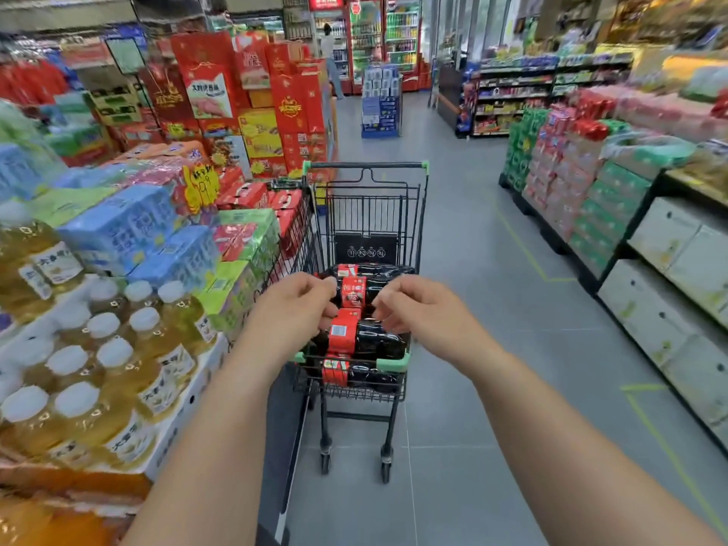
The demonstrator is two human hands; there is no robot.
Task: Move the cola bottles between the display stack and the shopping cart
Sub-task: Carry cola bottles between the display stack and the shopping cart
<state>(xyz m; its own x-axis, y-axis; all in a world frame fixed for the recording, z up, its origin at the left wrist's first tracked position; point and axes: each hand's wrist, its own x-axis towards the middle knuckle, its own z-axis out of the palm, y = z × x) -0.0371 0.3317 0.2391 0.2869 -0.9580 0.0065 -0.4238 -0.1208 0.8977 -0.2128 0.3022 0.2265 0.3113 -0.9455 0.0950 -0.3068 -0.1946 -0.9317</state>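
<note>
Grey tiled aisle [465, 269], display stack [252, 199] left; left hand [291, 309], right hand [425, 313] pinch cola bottles [370, 340] in shopping cart [366, 165]

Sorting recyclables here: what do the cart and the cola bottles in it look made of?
Shopping cart: thin black wire grid, likely painted metal, matte. Its green corner caps look like plastic. Cola bottles: glossy clear-looking plastic over dark liquid, with red printed labels.

Yellow tea bottles [118, 368] crowd the left beside blue packs [130, 226]; red gift boxes [244, 92] tower behind, drink fridges [382, 37] line the far wall.
</note>
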